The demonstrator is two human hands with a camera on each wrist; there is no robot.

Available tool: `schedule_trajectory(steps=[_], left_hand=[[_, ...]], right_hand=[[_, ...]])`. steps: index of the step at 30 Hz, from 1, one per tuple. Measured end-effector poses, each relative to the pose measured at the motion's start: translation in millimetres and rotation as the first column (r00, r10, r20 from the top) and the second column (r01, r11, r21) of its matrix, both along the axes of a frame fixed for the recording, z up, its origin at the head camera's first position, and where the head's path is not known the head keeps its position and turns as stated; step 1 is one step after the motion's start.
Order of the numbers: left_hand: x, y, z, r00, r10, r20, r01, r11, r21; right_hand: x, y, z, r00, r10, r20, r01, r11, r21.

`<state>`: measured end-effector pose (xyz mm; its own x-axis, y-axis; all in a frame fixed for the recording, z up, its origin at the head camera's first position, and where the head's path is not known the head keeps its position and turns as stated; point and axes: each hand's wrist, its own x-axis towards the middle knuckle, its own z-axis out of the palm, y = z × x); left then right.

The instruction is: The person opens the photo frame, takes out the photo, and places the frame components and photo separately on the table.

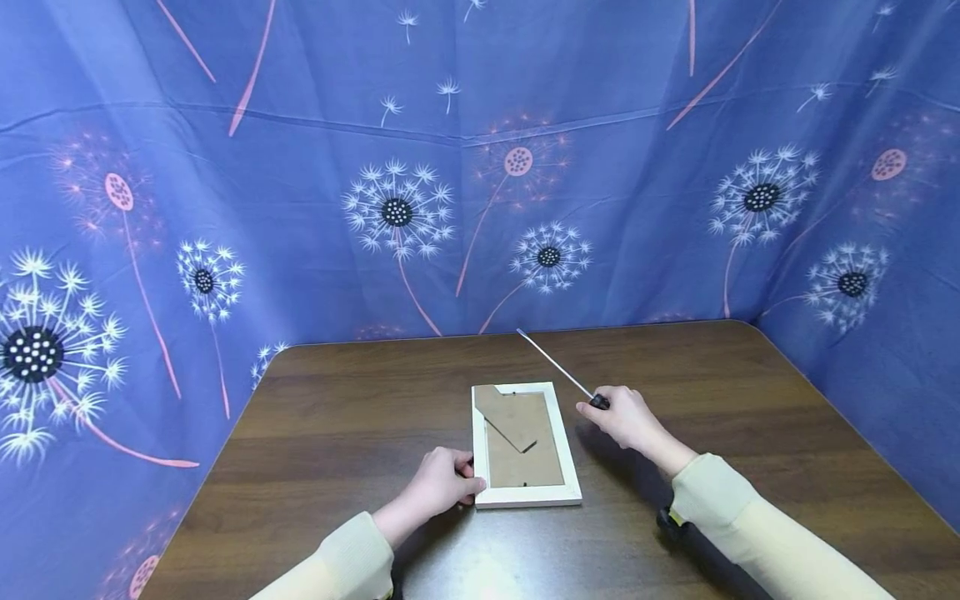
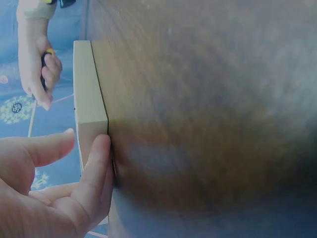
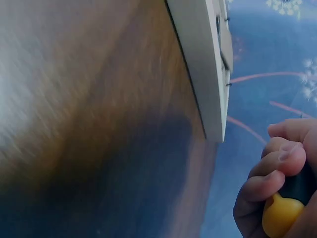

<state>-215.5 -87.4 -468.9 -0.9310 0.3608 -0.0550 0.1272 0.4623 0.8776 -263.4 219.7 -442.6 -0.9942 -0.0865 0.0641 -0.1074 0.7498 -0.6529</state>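
Note:
A white picture frame (image 1: 567, 450) lies face down on the table, its brown backing board (image 1: 536, 417) showing. The board has a stand flap outlined in it, and small dark tabs sit along the inner border. My left hand (image 1: 441, 479) holds the frame's near left corner, thumb at the top edge and fingers against the side, as the left wrist view (image 2: 64, 193) also shows. To the right of the frame, my right hand (image 1: 628, 415) grips a screwdriver by its black and yellow handle (image 3: 282, 215). Its long thin shaft (image 1: 555, 363) points up and left, above the frame's far end.
The brown wooden table (image 1: 337, 417) has rounded far corners. A blue cloth (image 1: 300, 250) with dandelion prints hangs behind it and on both sides. A dark wrist strap (image 1: 670, 525) shows under the right sleeve.

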Motion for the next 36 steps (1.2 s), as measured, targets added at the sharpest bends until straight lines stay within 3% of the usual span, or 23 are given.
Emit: schedule_trajectory(steps=[8,18,26,31,36], left_hand=[[6.5,-4,-2.7,1.0,-0.018,-0.015,0.018,1.0,-0.004],[14.7,-5,-1.9,0.997,-0.036,-0.072,0.033,0.999,-0.039],[16.0,-4,-3.8,0.995,-0.037,-0.093,0.034,0.999,-0.04],[16.1,-4,-5.4,0.997,-0.032,-0.073,0.03,0.999,-0.023],[15.8,-4,-6.1,0.996,-0.03,-0.084,0.029,0.999,-0.021]], right_hand=[[-38.9,3,-8.5,0.999,0.034,0.04,-0.035,0.999,0.017],[-76.6,-16,-6.1,0.997,0.074,0.035,-0.077,0.988,0.13],[-84.7,-31,-13.6,0.993,0.09,0.069,-0.1,0.983,0.152],[-84.3,-37,-20.1,0.996,0.083,0.045,-0.09,0.977,0.191],[-86.8,-36,-23.4,0.995,0.083,0.05,-0.09,0.983,0.161]])
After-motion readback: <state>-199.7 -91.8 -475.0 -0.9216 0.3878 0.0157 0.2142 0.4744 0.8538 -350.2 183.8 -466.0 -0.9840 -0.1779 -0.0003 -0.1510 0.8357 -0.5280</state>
